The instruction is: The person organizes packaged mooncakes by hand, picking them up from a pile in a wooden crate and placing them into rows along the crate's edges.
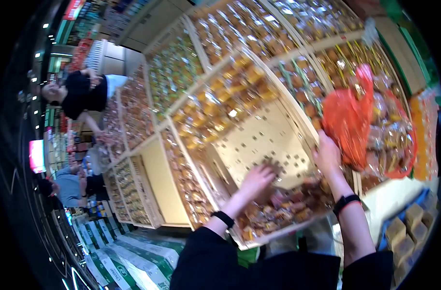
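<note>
A large pale wooden tray (pixel 300 114) lies tilted in front of me. Yellow-wrapped packs (pixel 220 101) fill its far part, and reddish-brown wrapped packs (pixel 288 208) are heaped at its near end. Between them the perforated tray floor is bare. My left hand (pixel 259 181) is over that floor beside the near heap, fingers spread and holding nothing visible. On the right rim, my right hand (pixel 327 153) has its fingers wrapped round the wood. Just right of it sits a red plastic bag (pixel 346 125).
More compartments of wrapped packs (pixel 174 70) surround the tray. An empty wooden compartment (pixel 165 181) is at left. Two people (pixel 87 94) (pixel 68 186) stand at the far left. Green-and-white boxes (pixel 128 256) lie lower left; a blue crate (pixel 409 232) holds packs lower right.
</note>
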Demonstrator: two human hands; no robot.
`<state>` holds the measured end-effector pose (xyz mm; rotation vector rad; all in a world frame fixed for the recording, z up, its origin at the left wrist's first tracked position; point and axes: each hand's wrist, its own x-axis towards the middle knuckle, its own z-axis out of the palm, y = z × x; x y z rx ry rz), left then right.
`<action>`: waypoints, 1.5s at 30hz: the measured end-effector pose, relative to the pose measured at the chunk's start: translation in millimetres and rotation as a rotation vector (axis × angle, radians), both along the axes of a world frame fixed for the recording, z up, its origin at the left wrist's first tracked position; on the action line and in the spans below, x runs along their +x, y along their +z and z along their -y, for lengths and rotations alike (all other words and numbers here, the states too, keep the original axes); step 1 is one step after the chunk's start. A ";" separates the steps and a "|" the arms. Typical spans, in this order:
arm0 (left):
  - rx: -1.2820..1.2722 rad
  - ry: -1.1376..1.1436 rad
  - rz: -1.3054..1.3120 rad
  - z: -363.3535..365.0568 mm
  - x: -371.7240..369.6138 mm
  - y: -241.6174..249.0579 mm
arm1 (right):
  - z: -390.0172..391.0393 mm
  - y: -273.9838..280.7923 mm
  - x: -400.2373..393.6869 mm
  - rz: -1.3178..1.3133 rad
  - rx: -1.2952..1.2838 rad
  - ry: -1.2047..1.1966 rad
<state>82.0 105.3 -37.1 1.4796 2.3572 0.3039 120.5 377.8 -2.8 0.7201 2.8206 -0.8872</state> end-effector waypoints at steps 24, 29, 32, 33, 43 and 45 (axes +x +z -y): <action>0.323 0.900 -0.344 51.3 -138.6 51.9 | -0.2 -10.2 2.5 -0.067 0.008 0.004; 0.259 0.872 -0.271 54.9 -147.3 56.8 | -1.5 -8.2 1.3 -0.086 0.015 0.010; 0.195 0.824 -0.338 53.8 -146.3 60.7 | 0.3 -8.1 0.2 -0.105 0.005 0.007; 0.153 0.802 -0.384 51.2 -143.7 62.8 | 0.3 -9.5 0.8 -0.102 0.001 0.006; 0.042 0.822 -0.430 47.8 -139.5 55.7 | -0.7 -7.5 0.9 -0.053 0.015 0.008; 0.055 0.791 -0.472 49.0 -139.8 51.8 | -0.3 -8.4 1.5 -0.047 0.012 0.011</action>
